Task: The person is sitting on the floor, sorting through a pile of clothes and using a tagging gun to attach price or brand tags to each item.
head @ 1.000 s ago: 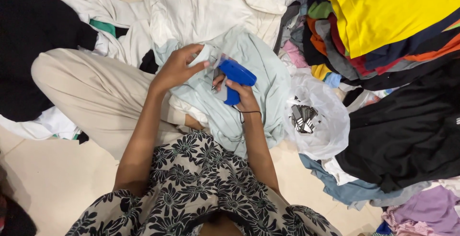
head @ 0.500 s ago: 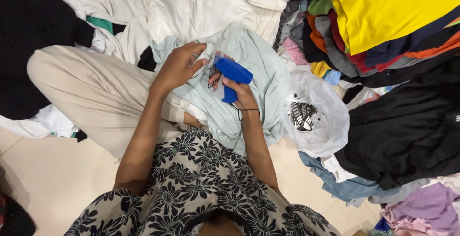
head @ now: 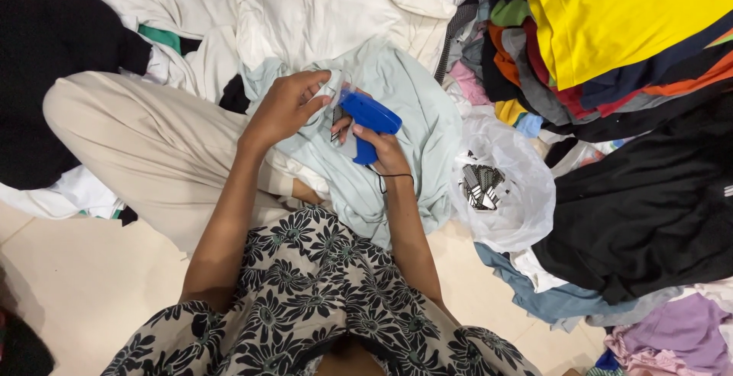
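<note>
Hands (head: 286,109) shifted left, tagging gun (head: 369,120) hemmed by clothes

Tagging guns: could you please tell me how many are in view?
1: a blue tagging gun in the right hand, against the pale green garment that the left hand pinches. Others may be hidden under clothes.

Looks like a garment sorting or tagging spot set up on a tiled floor (head: 92,284), not a shop front. Heaps of loose clothes (head: 611,32) ring the clear plastic bag of tags (head: 500,185) on every side.
</note>
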